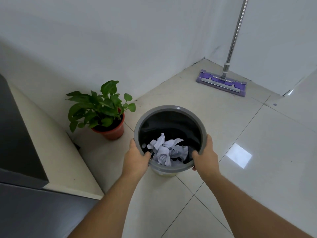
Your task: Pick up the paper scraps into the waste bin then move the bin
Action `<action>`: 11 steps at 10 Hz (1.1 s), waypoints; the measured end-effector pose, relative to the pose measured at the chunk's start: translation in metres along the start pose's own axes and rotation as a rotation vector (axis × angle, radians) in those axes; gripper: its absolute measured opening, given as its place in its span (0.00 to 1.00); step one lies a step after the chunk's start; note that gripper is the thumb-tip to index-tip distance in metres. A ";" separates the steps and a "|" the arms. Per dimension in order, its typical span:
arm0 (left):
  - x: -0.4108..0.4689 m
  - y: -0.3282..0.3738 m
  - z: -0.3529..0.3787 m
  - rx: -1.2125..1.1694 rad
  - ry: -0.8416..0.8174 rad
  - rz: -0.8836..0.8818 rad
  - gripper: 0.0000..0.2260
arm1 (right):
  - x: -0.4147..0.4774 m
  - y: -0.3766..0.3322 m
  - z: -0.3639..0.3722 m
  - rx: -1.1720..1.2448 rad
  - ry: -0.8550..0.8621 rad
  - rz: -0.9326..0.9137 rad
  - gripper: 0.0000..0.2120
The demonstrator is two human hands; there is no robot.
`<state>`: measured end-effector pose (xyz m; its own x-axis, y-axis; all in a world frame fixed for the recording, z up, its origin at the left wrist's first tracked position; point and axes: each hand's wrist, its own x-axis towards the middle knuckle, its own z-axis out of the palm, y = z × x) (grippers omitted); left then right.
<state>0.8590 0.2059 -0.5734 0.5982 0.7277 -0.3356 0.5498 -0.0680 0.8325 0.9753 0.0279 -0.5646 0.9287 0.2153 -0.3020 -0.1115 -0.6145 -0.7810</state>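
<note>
A round waste bin point(171, 109) with a grey rim and a black liner is in the middle of the view, over the tiled floor. Several crumpled white paper scraps point(167, 151) lie inside it at the near side. My left hand point(137, 156) grips the rim at the near left, thumb inside. My right hand point(205, 153) grips the rim at the near right, thumb inside as well. I cannot tell whether the bin's base touches the floor.
A potted green plant in an orange pot point(111, 129) stands just left of the bin by the wall. A purple flat mop point(222, 82) leans in the far corner. A dark cabinet on a pale ledge point(20, 143) fills the left side.
</note>
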 end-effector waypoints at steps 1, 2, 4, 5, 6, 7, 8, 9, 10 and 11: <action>-0.001 -0.002 0.002 0.008 0.010 0.003 0.24 | -0.003 0.002 0.002 0.003 0.017 0.006 0.30; -0.002 -0.001 0.003 0.012 0.010 -0.011 0.26 | -0.004 0.002 0.004 0.003 0.026 0.021 0.30; -0.001 0.000 0.005 0.028 0.014 -0.024 0.26 | 0.000 0.002 0.004 0.002 0.030 0.126 0.17; -0.002 -0.001 0.005 0.028 0.007 -0.016 0.27 | 0.000 0.003 0.004 -0.002 0.019 0.130 0.17; -0.002 0.001 0.004 0.025 0.004 -0.023 0.27 | 0.000 0.002 0.001 -0.010 -0.009 0.131 0.18; -0.002 0.002 0.003 0.006 -0.019 -0.064 0.27 | 0.002 -0.001 -0.003 -0.005 -0.063 0.153 0.18; -0.014 0.017 -0.004 -0.006 -0.030 -0.111 0.26 | -0.001 -0.010 -0.015 -0.023 -0.085 0.208 0.24; -0.035 0.045 -0.018 0.069 0.007 -0.186 0.34 | -0.014 -0.032 -0.041 -0.078 -0.101 0.229 0.33; -0.056 0.089 -0.040 0.105 0.018 -0.248 0.38 | -0.026 -0.070 -0.076 -0.113 -0.088 0.196 0.35; -0.086 0.156 -0.071 0.113 -0.006 -0.263 0.36 | -0.044 -0.114 -0.113 -0.108 -0.094 0.221 0.37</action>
